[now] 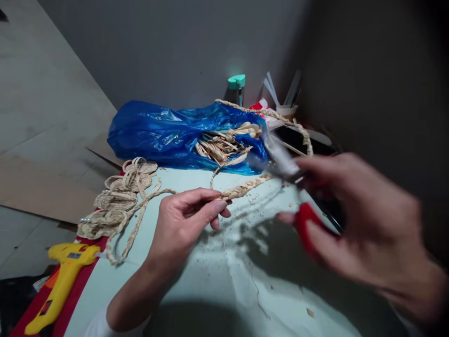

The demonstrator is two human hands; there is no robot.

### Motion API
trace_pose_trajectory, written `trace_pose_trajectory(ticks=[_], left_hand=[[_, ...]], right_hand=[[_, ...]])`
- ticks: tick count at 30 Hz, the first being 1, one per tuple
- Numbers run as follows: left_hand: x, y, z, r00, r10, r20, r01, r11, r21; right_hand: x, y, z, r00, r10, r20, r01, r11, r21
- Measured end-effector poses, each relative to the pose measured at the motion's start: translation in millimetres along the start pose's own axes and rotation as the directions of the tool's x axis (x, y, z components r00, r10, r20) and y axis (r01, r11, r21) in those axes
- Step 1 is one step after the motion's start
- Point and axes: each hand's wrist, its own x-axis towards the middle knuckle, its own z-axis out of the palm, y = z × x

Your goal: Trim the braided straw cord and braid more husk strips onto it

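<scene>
My left hand (189, 220) pinches the end of a tan braided cord (245, 187) between thumb and fingers, over the middle of the pale green table surface (210, 276). On the right, my right hand (351, 229) is closed around the handles of red-handled scissors (308, 229), blurred by motion. The scissors are raised near the far end of the thick braid, their blades blurred and pointing up and left. Behind the braid, a blue plastic bag (150, 131) lies with dry tan strips (220, 147) showing at its opening.
Coiled braided bundles (115, 203) lie at the left edge, with a yellow glue gun (66, 276) in front of them. Farther back stand a green-lidded container (236, 83) and a small cup (286, 111) holding white sticks. Small scraps dot the table.
</scene>
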Motion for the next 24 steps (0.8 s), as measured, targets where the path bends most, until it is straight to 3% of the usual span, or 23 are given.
trace_pose_trajectory(ticks=[2, 4, 11, 19, 24], left_hand=[[0, 3, 0.7, 1.000, 0.008, -0.013, -0.008, 0.999, 0.035], [1, 6, 1.8, 0.999, 0.016, -0.029, -0.013, 0.997, 0.080], [1, 4, 6.9, 0.993, 0.056, -0.102, -0.038, 0.984, 0.174], [1, 2, 8.1, 0.985, 0.037, -0.170, -0.013, 0.990, 0.139], [0, -4, 7.2, 0.994, -0.066, -0.092, 0.062, 0.997, -0.047]], right_hand=[[-2, -13, 8, 0.985, -0.086, 0.147, 0.101, 0.990, -0.102], [-5, -16, 15, 0.974, -0.113, 0.197, 0.147, 0.974, -0.172], [-9, -14, 17, 0.969, -0.156, 0.193, 0.198, 0.955, -0.220], [-10, -21, 19, 0.968, -0.196, 0.157, 0.231, 0.939, -0.255], [-12, -20, 16, 0.971, -0.214, 0.106, 0.237, 0.911, -0.337]])
